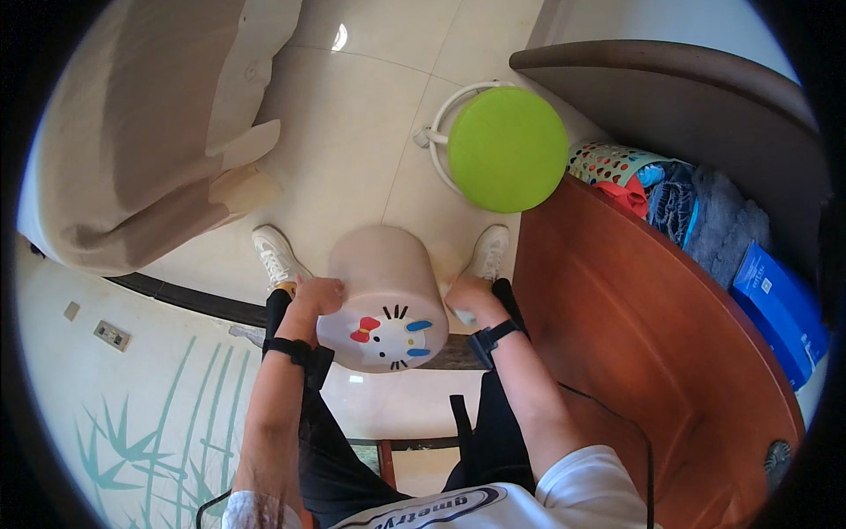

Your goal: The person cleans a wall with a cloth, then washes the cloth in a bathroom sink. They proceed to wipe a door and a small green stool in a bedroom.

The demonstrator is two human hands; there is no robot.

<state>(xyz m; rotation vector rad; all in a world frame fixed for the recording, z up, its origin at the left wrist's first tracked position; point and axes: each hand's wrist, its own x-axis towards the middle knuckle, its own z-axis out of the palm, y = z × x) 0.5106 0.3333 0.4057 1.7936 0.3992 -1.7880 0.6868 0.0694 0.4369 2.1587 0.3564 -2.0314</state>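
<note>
A rounded beige stool-like piece [388, 264] with a cartoon cat face on its flat end stands between my two feet. The face has a red bow, black whiskers and blue patches. Curled fingers of my left hand [319, 295] press against the left side, near the edge of the decorated end. On the opposite side my right hand [473, 300] grips it, its fingertips partly hidden along the side. Both wrists wear black straps with small boxes. Whether the piece rests on the floor or is lifted cannot be made out.
A round green stool [508, 150] with a white frame stands ahead to the right. Reddish-brown wooden furniture [643, 353] curves along my right, with clothes, a dotted basket [606, 163] and a blue box [780, 309] behind it. Beige fabric [159, 132] hangs at the left.
</note>
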